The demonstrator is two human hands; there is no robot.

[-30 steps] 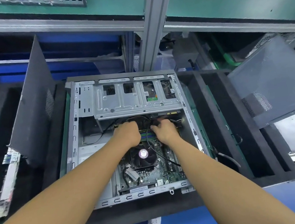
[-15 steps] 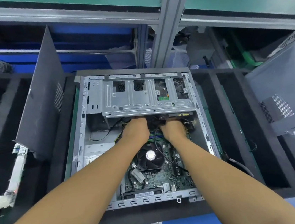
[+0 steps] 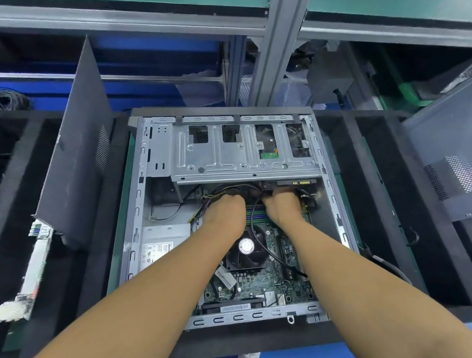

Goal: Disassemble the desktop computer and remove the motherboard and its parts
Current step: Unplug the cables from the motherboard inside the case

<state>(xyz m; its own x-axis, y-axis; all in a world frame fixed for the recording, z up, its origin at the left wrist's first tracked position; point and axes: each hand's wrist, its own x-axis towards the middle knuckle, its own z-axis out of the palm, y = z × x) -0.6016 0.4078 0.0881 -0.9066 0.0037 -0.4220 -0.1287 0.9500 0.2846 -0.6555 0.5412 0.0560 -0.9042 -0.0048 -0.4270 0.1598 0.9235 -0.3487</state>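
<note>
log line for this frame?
step: likely cable unplug | left hand: in cable bundle below drive cage | right hand: beside it, grip hidden | motherboard: in case | CPU fan: mounted

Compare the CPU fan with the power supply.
The fan is black with a round white hub sticker; the power supply is a grey metal box with a rectangular white label. The fan sits on the motherboard, in the middle; the power supply lies against the left wall of the case. Both are inside the case.
</note>
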